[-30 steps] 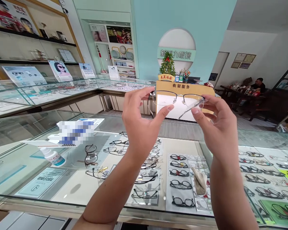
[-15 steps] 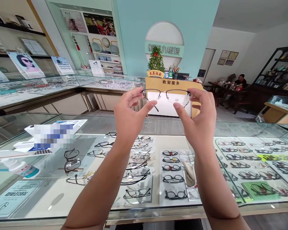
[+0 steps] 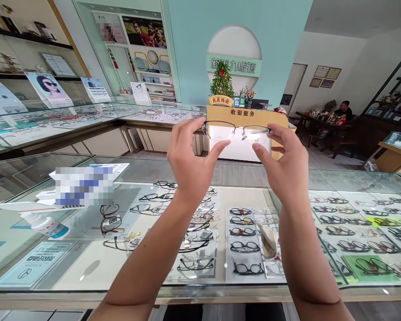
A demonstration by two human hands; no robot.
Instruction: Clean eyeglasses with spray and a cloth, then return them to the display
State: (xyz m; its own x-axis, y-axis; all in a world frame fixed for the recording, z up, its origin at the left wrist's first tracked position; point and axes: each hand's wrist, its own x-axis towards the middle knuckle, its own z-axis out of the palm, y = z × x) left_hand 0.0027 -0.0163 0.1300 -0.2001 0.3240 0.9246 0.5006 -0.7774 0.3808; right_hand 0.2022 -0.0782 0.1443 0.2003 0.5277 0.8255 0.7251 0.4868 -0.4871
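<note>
A pair of eyeglasses with a dark upper rim and clear lenses is raised in front of me, above the glass display case. My left hand grips its left end between fingers and thumb. At the right end, my right hand pinches the frame near the hinge. The lenses face forward, and the left lens looks larger than the right one. Both temples are mostly hidden behind the lenses and fingers. Under my right forearm, on the case, rests a beige cloth.
The glass display case holds rows of eyeglasses. On its left stand a spray bottle and a white-and-blue box. Beyond is a cashier counter with a plant. A person sits at a far table.
Both hands and the eyeglasses have shifted slightly right in view, along with the scene. The eyeglasses have turned a little, and the dark temple seen below the left lens no longer shows.
</note>
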